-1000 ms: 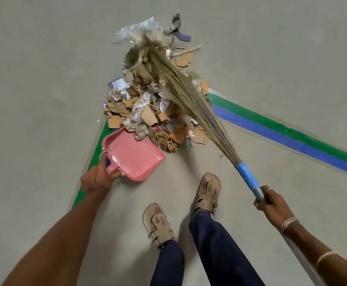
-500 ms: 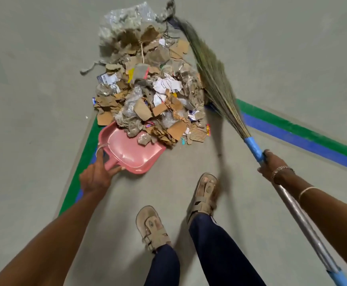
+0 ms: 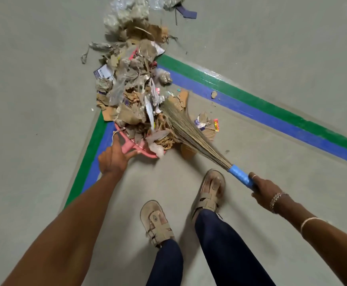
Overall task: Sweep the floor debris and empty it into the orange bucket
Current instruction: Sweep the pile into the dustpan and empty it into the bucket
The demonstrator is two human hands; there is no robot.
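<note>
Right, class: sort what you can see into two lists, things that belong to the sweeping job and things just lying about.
Belongs to the job: grass broom, pink dustpan, debris pile, stray scraps beside it, left hand, right hand.

Just there: green and blue floor stripes, sandals, bracelet. The orange bucket is not in view.

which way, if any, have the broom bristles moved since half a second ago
Yes. The broom bristles swept nearer, from beyond the green and blue floor stripes to their near side, by the pink dustpan.

debris (image 3: 135, 96) on dustpan (image 3: 127, 146) | broom (image 3: 191, 131) right of dustpan | feet (image 3: 211, 188) behind
</note>
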